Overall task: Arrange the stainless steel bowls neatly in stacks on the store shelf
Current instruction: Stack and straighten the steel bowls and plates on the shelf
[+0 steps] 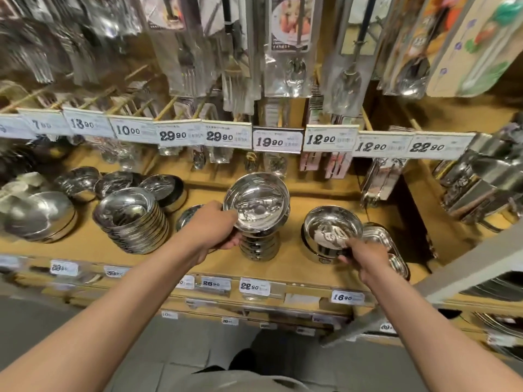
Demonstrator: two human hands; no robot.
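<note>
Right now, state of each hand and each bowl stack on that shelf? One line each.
Left hand: grips the rim of the large shiny steel bowl.
Large shiny steel bowl: tilted, atop the narrow centre stack.
Narrow centre stack of steel bowls: upright, nested.
Right hand: fingers hold the near rim of the short right stack.
Short right stack of steel bowls: upright on the shelf.
Leaning left stack of steel bowls: slanted, untouched.

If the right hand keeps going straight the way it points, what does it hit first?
The right hand points up-left and already pinches the near rim of the short bowl stack. Going on, it would probably push into that stack first; the tall stack lies beyond, though depth is unclear.
</note>
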